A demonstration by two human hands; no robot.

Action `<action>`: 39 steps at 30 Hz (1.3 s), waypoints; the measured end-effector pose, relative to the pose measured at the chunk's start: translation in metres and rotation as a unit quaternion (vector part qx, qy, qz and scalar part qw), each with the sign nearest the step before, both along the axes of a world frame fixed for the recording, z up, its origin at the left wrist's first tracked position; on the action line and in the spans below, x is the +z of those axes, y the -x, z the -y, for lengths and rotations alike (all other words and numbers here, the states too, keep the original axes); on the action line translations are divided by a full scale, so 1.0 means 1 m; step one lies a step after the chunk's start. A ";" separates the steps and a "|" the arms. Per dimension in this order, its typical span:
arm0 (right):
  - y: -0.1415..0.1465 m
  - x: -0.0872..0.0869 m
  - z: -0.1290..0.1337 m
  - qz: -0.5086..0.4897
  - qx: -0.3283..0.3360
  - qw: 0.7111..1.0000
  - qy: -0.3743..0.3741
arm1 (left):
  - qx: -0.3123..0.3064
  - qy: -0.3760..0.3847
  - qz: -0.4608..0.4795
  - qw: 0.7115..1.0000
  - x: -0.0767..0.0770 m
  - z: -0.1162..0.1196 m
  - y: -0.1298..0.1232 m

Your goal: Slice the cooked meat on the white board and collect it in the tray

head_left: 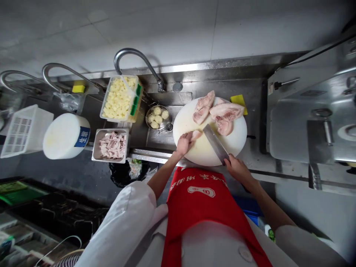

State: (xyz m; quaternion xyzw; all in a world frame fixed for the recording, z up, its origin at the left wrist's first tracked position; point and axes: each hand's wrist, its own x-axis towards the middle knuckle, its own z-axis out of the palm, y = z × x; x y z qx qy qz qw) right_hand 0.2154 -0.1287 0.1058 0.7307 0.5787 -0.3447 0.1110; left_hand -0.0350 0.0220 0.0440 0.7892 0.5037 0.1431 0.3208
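Observation:
On a round white cutting board (182, 122), my left hand (184, 144) holds a small piece of meat (196, 135) near the board's left front part. My right hand (236, 167) is wrapped round the handle of a cleaver (216, 144) at the front right edge; its broad blade slants up and left over the board, with its tip close to the small piece. Behind the blade lie larger raw pieces, a long one (204, 107) and a wider pink and white one (226, 115). A yellow sponge (239, 101) touches the board's back right edge.
Left of the board are a strainer of pale round pieces (158, 117), a tub of pale cubes (119, 98), a metal pan of sliced meat (112, 145) and a thick white block (65, 135). A tall curved faucet (136, 52) stands behind. A black-lined bin (119, 174) is below.

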 end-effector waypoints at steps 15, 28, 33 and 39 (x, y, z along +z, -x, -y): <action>0.002 0.001 0.000 -0.002 -0.010 1.000 0.005 | 0.053 -0.089 -0.048 0.993 0.003 -0.005 0.012; -0.001 -0.009 -0.001 0.013 0.008 1.000 0.006 | 0.021 -0.050 0.041 0.998 -0.007 0.000 0.000; 0.011 0.007 -0.005 0.041 0.053 0.998 -0.001 | -0.048 -0.078 0.098 0.991 -0.013 0.003 0.005; 0.026 0.016 -0.022 0.042 0.109 0.993 -0.019 | -0.120 -0.058 0.119 0.984 -0.008 -0.001 0.012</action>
